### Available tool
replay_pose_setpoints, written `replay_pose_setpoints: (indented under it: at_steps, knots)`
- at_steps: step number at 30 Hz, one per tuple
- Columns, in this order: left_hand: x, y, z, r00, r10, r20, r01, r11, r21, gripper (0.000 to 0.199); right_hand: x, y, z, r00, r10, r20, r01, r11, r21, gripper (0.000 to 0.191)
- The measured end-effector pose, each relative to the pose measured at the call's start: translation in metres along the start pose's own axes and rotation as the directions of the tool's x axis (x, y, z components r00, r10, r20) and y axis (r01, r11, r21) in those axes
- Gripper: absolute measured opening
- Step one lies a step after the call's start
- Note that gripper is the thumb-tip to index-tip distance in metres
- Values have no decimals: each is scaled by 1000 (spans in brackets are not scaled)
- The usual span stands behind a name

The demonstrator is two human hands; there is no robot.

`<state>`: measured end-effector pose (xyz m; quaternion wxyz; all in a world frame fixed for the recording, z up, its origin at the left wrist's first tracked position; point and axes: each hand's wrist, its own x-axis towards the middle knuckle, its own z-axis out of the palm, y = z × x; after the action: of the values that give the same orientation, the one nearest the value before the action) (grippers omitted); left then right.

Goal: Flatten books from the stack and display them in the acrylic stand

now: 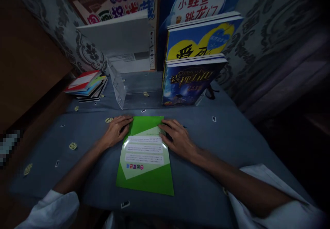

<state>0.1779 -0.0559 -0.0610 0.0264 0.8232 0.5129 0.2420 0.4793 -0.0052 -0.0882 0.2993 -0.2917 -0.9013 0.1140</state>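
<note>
A green book [146, 182] lies flat on the grey-blue table cover, its printed white panel upside down to me. My left hand [118, 130] touches the upper left edge of the book, fingers bent and close together. At the upper right edge, my right hand [177, 136] rests with its fingers somewhat apart, the tips on the cover. Neither hand has lifted the book off the surface.
Behind the book stand a dark blue book [190, 84], a blue and yellow book [201, 38] and taller books. A clear divider [117, 84] stands left of them. A small stack of books [86, 84] lies at the back left on the patterned table cover [90, 184].
</note>
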Motion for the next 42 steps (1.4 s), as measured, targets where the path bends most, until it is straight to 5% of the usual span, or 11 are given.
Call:
replay_pose_setpoints:
  at_steps: [8, 18, 30, 42]
  knots:
    - [37, 17, 12, 980, 112, 163, -107, 994, -38, 38, 1, -3, -4, 999, 26, 25, -27, 1000, 16, 32]
    - [83, 42, 36, 941, 252, 225, -230, 966, -117, 38, 1, -4, -8, 1000, 28, -10, -26, 994, 102, 29]
    - [86, 40, 46, 933, 301, 195, -287, 953, -97, 37, 4, -1, -9, 999, 48, -22, -44, 988, 145, 26]
    - [81, 60, 41, 937, 223, 268, -267, 954, 140, 37, 6, 8, -9, 965, 260, -20, -235, 901, 364, 38]
